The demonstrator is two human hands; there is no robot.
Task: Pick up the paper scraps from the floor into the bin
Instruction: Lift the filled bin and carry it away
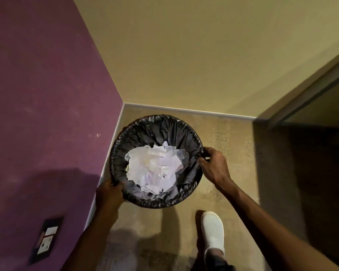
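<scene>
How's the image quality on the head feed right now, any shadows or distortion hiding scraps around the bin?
Head view: dim warm light; wide-angle lens bends the wall corner. Deep shadow darkens the floor at right and near the white shoe, where scraps could go unseen. Paper scraps in the bin look slightly overexposed; left hand and right hand grip the rim.

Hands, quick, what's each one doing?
Left hand: fingers grip the near-left rim of the bin.
Right hand: fingers grip the bin's right rim.

Crumpled white paper scraps (155,169) lie matt inside a glossy, wrinkled black plastic bin liner (145,132). The carpet (223,137) looks rough and speckled. The white shoe (212,231) has a perforated upper.
</scene>
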